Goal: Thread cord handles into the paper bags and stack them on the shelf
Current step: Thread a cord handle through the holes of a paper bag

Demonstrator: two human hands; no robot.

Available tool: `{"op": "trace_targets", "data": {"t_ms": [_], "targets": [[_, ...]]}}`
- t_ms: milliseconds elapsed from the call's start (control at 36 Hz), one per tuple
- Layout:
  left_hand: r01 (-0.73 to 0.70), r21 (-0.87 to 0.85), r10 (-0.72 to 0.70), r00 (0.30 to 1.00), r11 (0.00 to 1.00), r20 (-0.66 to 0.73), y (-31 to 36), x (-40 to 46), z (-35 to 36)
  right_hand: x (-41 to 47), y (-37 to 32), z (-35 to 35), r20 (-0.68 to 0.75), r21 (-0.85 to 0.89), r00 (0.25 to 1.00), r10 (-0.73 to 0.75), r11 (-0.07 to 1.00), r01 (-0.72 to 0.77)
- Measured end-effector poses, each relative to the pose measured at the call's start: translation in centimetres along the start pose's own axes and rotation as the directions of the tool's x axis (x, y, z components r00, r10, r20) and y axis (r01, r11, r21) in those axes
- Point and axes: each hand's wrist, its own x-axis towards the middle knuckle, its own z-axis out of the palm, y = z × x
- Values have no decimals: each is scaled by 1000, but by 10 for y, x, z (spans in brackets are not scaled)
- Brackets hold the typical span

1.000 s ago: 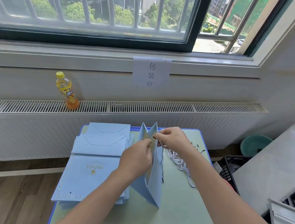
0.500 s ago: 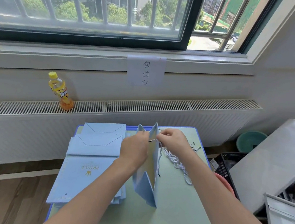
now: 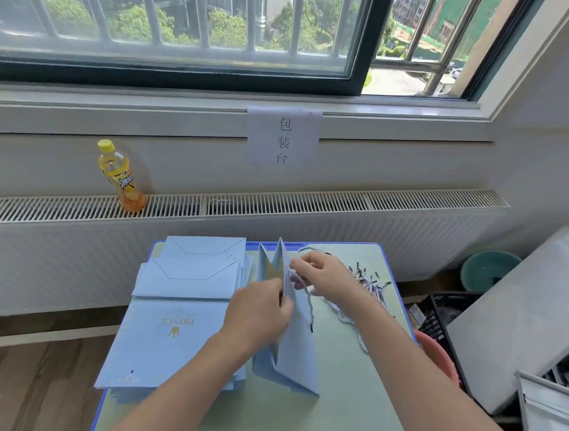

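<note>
Head view: we log one standing pale-blue paper bag mid-bench, our left hand pinching its wall, our right hand gripping a white twisted cord half-threaded. Flat blue bags and loose cords await; no shelf visible.

Pale blue paper bag upright, twisted cord hanging through it

Bright daylight from the window, soft faint shadows, wide-angle bending at the edges, slight overall softness.
</note>
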Motion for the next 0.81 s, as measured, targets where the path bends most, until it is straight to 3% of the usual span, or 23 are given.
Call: {"op": "trace_targets", "data": {"t_ms": [250, 389, 500, 611, 806], "targets": [[66, -199, -87, 991, 978, -102, -28, 6, 7, -11, 47, -8, 49, -97, 997, 66, 993, -61], [118, -265, -128, 992, 957, -20, -27, 4, 6, -15, 60, -12, 30, -108, 996, 81, 991, -77], [127, -304, -124, 992, 944, 29, -25, 5, 7, -11, 41, -2, 22, 154, 1000, 18, 988, -21], [103, -408, -89, 995, 907, 55, -26, 5, 8, -5, 21, 8, 42, 444, 999, -9, 896, -11], [107, -519, -66, 993, 848, 97, -29, 4, 5, 1, 9, 13, 25, 621, 999, 19, 783, -31]]}}
